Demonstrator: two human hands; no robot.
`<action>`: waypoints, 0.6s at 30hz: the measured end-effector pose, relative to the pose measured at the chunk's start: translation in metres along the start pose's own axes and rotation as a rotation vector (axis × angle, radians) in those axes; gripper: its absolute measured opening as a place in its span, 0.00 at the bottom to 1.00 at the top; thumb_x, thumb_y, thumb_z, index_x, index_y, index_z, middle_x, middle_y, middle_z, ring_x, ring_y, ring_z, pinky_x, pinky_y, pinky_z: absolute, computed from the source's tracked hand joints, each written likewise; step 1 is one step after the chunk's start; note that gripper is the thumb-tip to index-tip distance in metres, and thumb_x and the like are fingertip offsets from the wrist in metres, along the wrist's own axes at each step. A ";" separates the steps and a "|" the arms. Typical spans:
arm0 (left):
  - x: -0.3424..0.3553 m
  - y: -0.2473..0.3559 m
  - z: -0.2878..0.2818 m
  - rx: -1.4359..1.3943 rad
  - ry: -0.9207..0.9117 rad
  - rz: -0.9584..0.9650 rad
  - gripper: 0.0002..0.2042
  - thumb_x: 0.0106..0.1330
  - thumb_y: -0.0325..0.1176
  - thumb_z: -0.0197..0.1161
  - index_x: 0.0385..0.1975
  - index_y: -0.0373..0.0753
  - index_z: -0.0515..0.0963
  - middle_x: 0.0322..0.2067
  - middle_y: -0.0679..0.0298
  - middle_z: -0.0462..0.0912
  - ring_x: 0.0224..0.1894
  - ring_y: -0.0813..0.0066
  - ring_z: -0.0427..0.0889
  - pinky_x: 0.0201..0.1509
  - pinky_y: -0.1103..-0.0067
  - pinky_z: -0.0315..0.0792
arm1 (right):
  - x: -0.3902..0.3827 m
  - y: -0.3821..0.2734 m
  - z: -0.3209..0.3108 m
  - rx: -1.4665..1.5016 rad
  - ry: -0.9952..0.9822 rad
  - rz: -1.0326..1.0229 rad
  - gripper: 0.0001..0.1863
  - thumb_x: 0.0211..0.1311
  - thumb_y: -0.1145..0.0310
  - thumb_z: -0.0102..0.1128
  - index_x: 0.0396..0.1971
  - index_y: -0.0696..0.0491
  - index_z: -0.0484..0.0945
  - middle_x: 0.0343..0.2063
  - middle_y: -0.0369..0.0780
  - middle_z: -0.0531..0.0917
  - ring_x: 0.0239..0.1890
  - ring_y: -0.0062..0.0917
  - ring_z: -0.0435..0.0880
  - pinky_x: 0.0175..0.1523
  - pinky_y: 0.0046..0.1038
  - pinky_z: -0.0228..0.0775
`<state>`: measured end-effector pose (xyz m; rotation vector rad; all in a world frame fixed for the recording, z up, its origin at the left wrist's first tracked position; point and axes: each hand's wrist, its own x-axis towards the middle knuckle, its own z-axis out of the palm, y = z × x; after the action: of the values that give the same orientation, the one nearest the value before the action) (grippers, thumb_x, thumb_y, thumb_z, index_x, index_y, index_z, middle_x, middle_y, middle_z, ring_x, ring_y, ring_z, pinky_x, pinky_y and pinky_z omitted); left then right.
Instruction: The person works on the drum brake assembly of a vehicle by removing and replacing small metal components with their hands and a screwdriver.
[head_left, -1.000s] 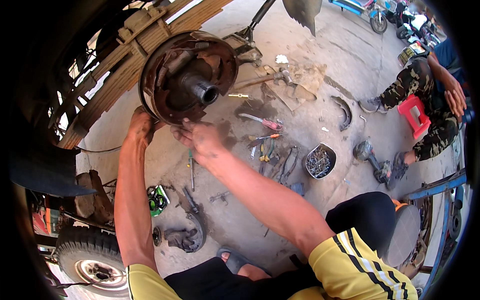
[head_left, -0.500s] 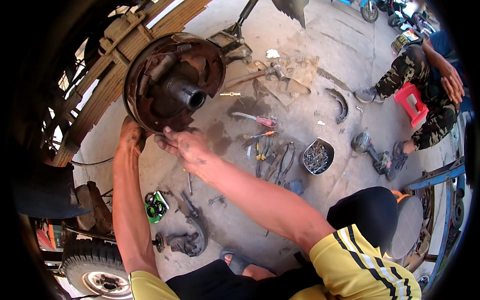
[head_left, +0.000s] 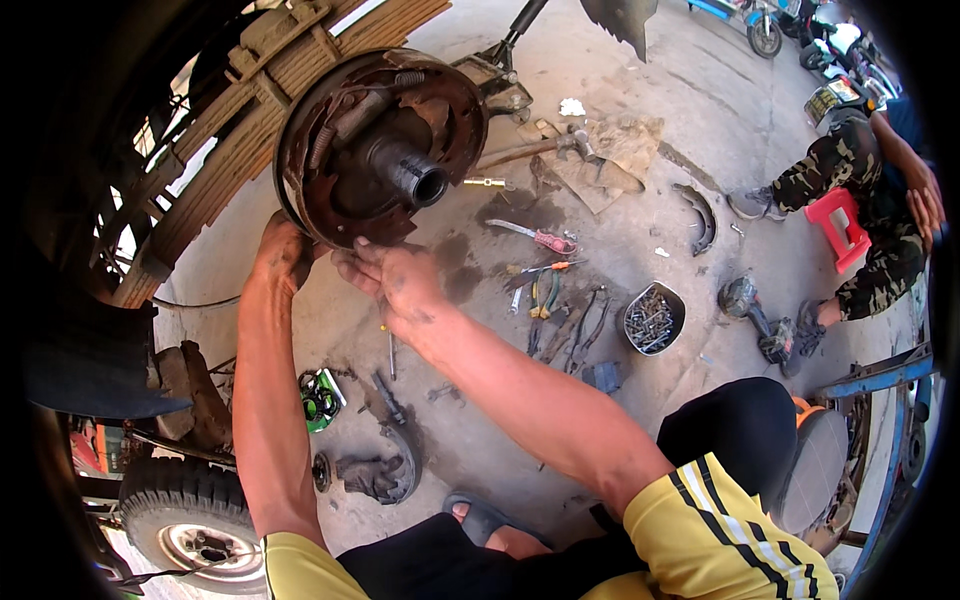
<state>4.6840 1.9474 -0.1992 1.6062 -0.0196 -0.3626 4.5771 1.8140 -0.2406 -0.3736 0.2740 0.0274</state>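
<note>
A rusty brake backing plate (head_left: 335, 205) with springs and a central hub (head_left: 425, 183) is mounted beside leaf springs (head_left: 195, 165). At its lower-left edge my left hand (head_left: 285, 250) is curled, its fingertips hidden behind the plate. My right hand (head_left: 385, 275) is just below the lower rim, fingers bent and touching the edge. What either hand grips is hidden. A screwdriver (head_left: 392, 355) lies on the ground beneath my hands. To the right are a pink-handled tool (head_left: 553, 241), several pliers (head_left: 585, 325) and a metal tin of bolts (head_left: 652, 320).
A seated person (head_left: 850, 160) in camouflage trousers is at right, near a red stool (head_left: 842, 225) and power tool (head_left: 760, 325). A hammer (head_left: 575, 143) lies on cardboard (head_left: 630, 150). A loose brake shoe (head_left: 703, 225), a wheel (head_left: 185, 520) and parked motorbikes (head_left: 840, 50) surround the work.
The view has shifted slightly, moving the plate left and then back right in the picture. My hands stay at the plate's lower edge, with little visible movement relative to it.
</note>
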 end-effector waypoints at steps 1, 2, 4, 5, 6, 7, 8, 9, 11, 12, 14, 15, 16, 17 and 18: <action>-0.004 0.002 0.006 -0.010 0.006 0.022 0.17 0.69 0.35 0.60 0.55 0.37 0.76 0.47 0.62 0.83 0.44 0.73 0.82 0.46 0.75 0.78 | -0.001 -0.002 -0.001 -0.012 -0.003 0.009 0.10 0.68 0.77 0.57 0.43 0.69 0.73 0.42 0.48 0.82 0.42 0.34 0.85 0.51 0.32 0.82; -0.006 0.003 0.010 -0.020 0.011 0.045 0.17 0.69 0.36 0.59 0.54 0.35 0.77 0.46 0.61 0.83 0.43 0.74 0.83 0.45 0.75 0.78 | -0.002 -0.004 -0.001 -0.025 -0.005 0.019 0.10 0.68 0.77 0.57 0.43 0.69 0.74 0.42 0.48 0.82 0.42 0.34 0.85 0.50 0.32 0.82; -0.005 0.003 0.005 0.025 -0.007 0.050 0.17 0.69 0.38 0.59 0.54 0.37 0.77 0.46 0.62 0.83 0.43 0.75 0.82 0.46 0.76 0.78 | -0.003 -0.004 -0.002 -0.031 -0.015 0.021 0.11 0.68 0.76 0.58 0.43 0.69 0.74 0.42 0.48 0.83 0.42 0.33 0.85 0.51 0.31 0.81; -0.005 0.003 0.004 0.047 -0.016 0.053 0.17 0.69 0.38 0.59 0.54 0.37 0.77 0.46 0.62 0.83 0.43 0.76 0.82 0.46 0.76 0.78 | -0.003 -0.004 -0.002 -0.034 -0.019 0.023 0.11 0.68 0.76 0.58 0.43 0.69 0.74 0.42 0.48 0.83 0.43 0.33 0.85 0.51 0.31 0.81; -0.005 0.002 0.004 0.044 -0.017 0.050 0.17 0.69 0.39 0.59 0.54 0.38 0.77 0.46 0.62 0.83 0.43 0.76 0.82 0.46 0.76 0.77 | -0.004 -0.005 -0.004 -0.030 -0.027 0.025 0.10 0.67 0.75 0.59 0.42 0.67 0.75 0.40 0.47 0.83 0.41 0.32 0.85 0.49 0.30 0.81; -0.005 0.002 0.005 0.041 -0.018 0.048 0.18 0.69 0.39 0.59 0.54 0.38 0.77 0.46 0.63 0.83 0.43 0.77 0.82 0.46 0.77 0.77 | -0.004 -0.006 -0.007 -0.026 -0.034 0.027 0.09 0.67 0.75 0.59 0.41 0.66 0.76 0.39 0.46 0.84 0.40 0.31 0.86 0.48 0.30 0.81; -0.007 0.002 0.005 0.038 -0.019 0.045 0.18 0.69 0.39 0.59 0.55 0.39 0.77 0.46 0.63 0.83 0.43 0.77 0.82 0.45 0.77 0.77 | -0.004 -0.006 -0.009 -0.021 -0.042 0.030 0.08 0.67 0.75 0.59 0.40 0.64 0.78 0.38 0.45 0.85 0.39 0.30 0.86 0.46 0.29 0.82; -0.008 0.003 0.007 0.039 -0.026 0.045 0.18 0.69 0.40 0.59 0.54 0.39 0.77 0.46 0.64 0.83 0.43 0.78 0.82 0.45 0.77 0.77 | -0.003 -0.008 -0.011 -0.034 -0.045 0.034 0.08 0.67 0.75 0.60 0.40 0.64 0.78 0.38 0.45 0.85 0.39 0.30 0.86 0.46 0.29 0.82; -0.010 0.004 0.012 0.041 -0.037 0.044 0.18 0.70 0.41 0.59 0.54 0.38 0.77 0.46 0.65 0.83 0.43 0.78 0.81 0.45 0.77 0.77 | -0.001 -0.009 -0.015 -0.060 -0.051 0.042 0.08 0.66 0.74 0.61 0.41 0.64 0.78 0.38 0.44 0.85 0.39 0.30 0.86 0.46 0.29 0.81; -0.009 0.004 0.007 0.040 -0.030 0.017 0.18 0.69 0.39 0.60 0.55 0.40 0.76 0.46 0.65 0.83 0.43 0.78 0.81 0.45 0.78 0.78 | -0.002 -0.009 -0.014 -0.061 -0.055 0.052 0.10 0.67 0.74 0.60 0.42 0.65 0.76 0.39 0.46 0.84 0.41 0.31 0.85 0.48 0.30 0.81; -0.004 0.001 -0.008 0.040 -0.012 -0.037 0.19 0.68 0.36 0.63 0.58 0.44 0.75 0.47 0.67 0.82 0.42 0.77 0.81 0.43 0.78 0.78 | -0.003 -0.008 -0.012 -0.063 -0.064 0.072 0.13 0.68 0.74 0.60 0.45 0.69 0.73 0.43 0.48 0.82 0.44 0.35 0.84 0.52 0.33 0.80; -0.003 0.001 -0.004 0.049 -0.016 -0.023 0.19 0.68 0.37 0.63 0.57 0.44 0.75 0.47 0.68 0.82 0.42 0.78 0.81 0.43 0.78 0.78 | -0.003 -0.010 -0.015 -0.068 -0.050 0.076 0.13 0.68 0.74 0.59 0.45 0.69 0.73 0.42 0.48 0.82 0.44 0.35 0.84 0.52 0.32 0.80; -0.005 0.001 -0.001 0.058 -0.020 -0.010 0.18 0.68 0.38 0.63 0.57 0.44 0.75 0.47 0.68 0.82 0.42 0.78 0.81 0.43 0.79 0.78 | -0.002 -0.013 -0.018 -0.072 -0.036 0.080 0.13 0.68 0.74 0.59 0.45 0.69 0.73 0.42 0.48 0.82 0.44 0.34 0.84 0.52 0.32 0.80; -0.006 0.000 0.003 0.067 -0.024 0.004 0.18 0.68 0.39 0.64 0.56 0.44 0.75 0.46 0.69 0.82 0.42 0.78 0.81 0.44 0.79 0.78 | -0.001 -0.015 -0.021 -0.076 -0.022 0.084 0.13 0.68 0.74 0.59 0.46 0.69 0.73 0.42 0.48 0.82 0.43 0.34 0.84 0.52 0.32 0.80; -0.006 -0.001 0.000 0.057 -0.030 0.012 0.18 0.68 0.39 0.64 0.56 0.44 0.75 0.46 0.69 0.82 0.42 0.78 0.81 0.44 0.79 0.78 | -0.001 -0.014 -0.022 -0.085 -0.016 0.088 0.13 0.68 0.74 0.59 0.46 0.68 0.73 0.42 0.48 0.82 0.43 0.34 0.84 0.51 0.32 0.80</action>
<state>4.6779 1.9491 -0.1990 1.6561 -0.0630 -0.3801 4.5713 1.7928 -0.2552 -0.4455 0.2734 0.1284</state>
